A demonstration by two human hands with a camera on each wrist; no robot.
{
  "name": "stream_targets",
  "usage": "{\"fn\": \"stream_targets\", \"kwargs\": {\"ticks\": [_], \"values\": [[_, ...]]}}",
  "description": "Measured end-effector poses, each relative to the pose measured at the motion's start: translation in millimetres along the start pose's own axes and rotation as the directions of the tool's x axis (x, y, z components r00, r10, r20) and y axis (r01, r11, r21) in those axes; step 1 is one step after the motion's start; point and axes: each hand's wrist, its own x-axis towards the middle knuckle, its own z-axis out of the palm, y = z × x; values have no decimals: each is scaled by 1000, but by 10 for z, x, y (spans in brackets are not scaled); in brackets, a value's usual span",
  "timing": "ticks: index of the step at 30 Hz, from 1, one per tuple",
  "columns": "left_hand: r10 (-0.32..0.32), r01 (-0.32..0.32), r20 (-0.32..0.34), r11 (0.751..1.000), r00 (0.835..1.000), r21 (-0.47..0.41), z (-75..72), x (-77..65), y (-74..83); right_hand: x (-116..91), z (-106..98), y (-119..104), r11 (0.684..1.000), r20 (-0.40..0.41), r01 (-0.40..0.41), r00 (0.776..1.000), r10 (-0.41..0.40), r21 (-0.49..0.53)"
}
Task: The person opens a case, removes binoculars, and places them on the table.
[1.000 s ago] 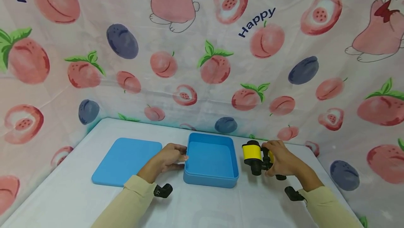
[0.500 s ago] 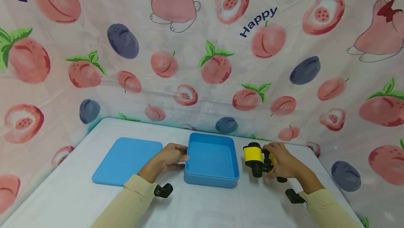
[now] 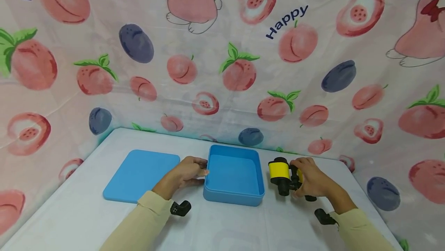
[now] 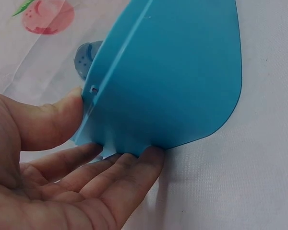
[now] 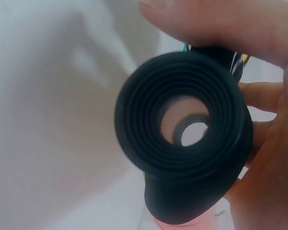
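Observation:
An open blue box [image 3: 233,198] stands on the white table. My left hand [image 3: 185,173] is at its left side; in the left wrist view the fingers [image 4: 129,184] lie fairly straight against the outer wall, with the thumb at the rim. To the right of the box, my right hand [image 3: 312,177] grips black and yellow binoculars [image 3: 279,170] by the right barrel. Close up in the right wrist view is a black eyecup [image 5: 134,115], with the thumb across above it and fingers behind. Whether the binoculars touch the table, I cannot tell.
Flat on the table to the left lies a blue lid [image 3: 139,173], partly behind the left hand. Behind the table hangs a cloth [image 3: 208,69] printed with fruit. Black wrist cameras [image 3: 180,208] sit at both cuffs.
The binoculars and my right hand have shifted very slightly downward in the head view, mostly in the first half second. Box, lid and left hand keep their places; the head view drifts a little.

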Motion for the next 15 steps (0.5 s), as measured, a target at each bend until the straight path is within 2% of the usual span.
{"fn": "stream_targets", "kwargs": {"ticks": [15], "values": [[-10, 10, -7, 1000, 1000, 6, 8, 22, -10, 17, 86, 64, 999, -24, 41, 999, -41, -8]]}}
